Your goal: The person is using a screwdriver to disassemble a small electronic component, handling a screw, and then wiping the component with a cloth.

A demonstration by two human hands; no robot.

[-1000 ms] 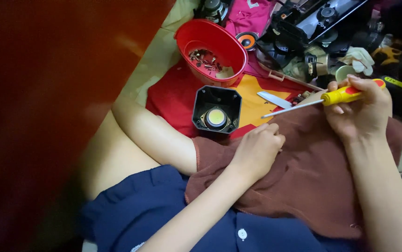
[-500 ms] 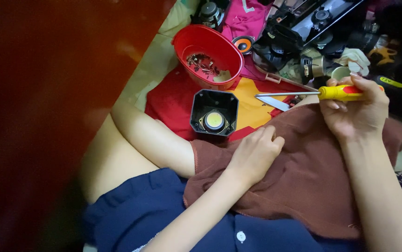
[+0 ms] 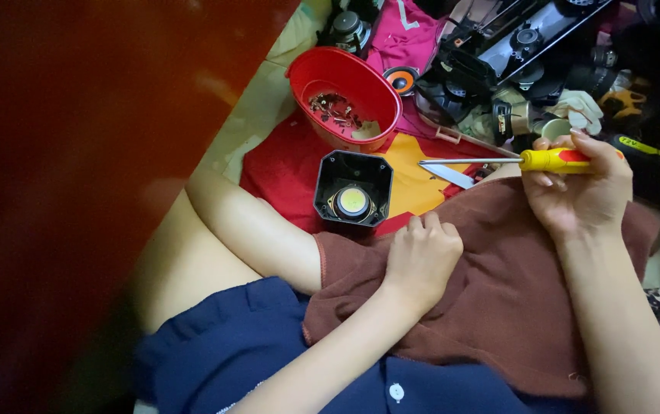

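Gripping a yellow-handled screwdriver (image 3: 533, 161) in closed fingers, the right hand (image 3: 579, 195) holds the tool level above the far edge of a brown towel (image 3: 514, 284) spread across the person's lap. The screwdriver's long axis runs almost straight across the view: its red-capped handle sits inside the fist at the right, and its thin metal shaft reaches leftward, the tip ending over a yellow patch of the red and yellow cloth (image 3: 414, 180) that covers the floor beyond the knees. A small pale blade-like piece (image 3: 449, 175) lies on that cloth just under the shaft; what it is cannot be told.

The left hand (image 3: 422, 257) rests knuckles-up on the towel near its left edge, fingers curled under into a loose fist; whether anything is held inside cannot be told. Just beyond it, at the towel's far left corner, a black octagonal speaker housing (image 3: 353, 188) sits open side up on the red cloth, a round driver with a pale yellow centre showing inside.

Farther off, a red plastic bowl (image 3: 343, 96) stands beyond the housing, with small screws and metal bits gathered in its bottom. A heap of black speaker parts and electronic casings (image 3: 514, 54) crowds the far right, beside a pink fabric item (image 3: 403, 38).
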